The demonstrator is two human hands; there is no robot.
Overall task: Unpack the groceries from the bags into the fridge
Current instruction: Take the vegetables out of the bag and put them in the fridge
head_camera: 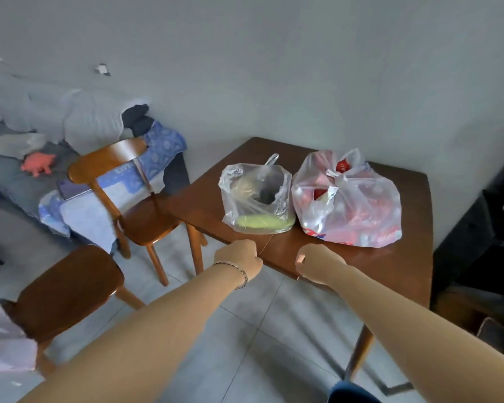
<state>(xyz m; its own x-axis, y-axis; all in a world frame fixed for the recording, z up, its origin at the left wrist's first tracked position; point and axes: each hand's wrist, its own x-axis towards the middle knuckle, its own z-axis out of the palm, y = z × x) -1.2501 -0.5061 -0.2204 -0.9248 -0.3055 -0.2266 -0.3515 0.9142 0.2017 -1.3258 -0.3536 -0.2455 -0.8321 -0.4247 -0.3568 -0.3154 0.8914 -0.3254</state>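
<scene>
With your left hand and right hand both clenched and empty, open the fingers and lift each bag from the worktop by its handles.

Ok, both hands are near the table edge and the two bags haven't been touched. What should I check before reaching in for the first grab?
1. Left hand free: ok, curled, nothing visibly held.
2. Right hand free: ok, curled, nothing visibly held.
3. Clear bag accessible: ok, mouth open at top, a green item at its bottom.
4. Pink-tinted bag accessible: not ok, handles look bunched or knotted at top.
5. Bags stable on table: ok, both sit upright, touching side by side, back from the near edge.
6. Fridge open and reachable: cannot tell, no fridge in view.
</scene>
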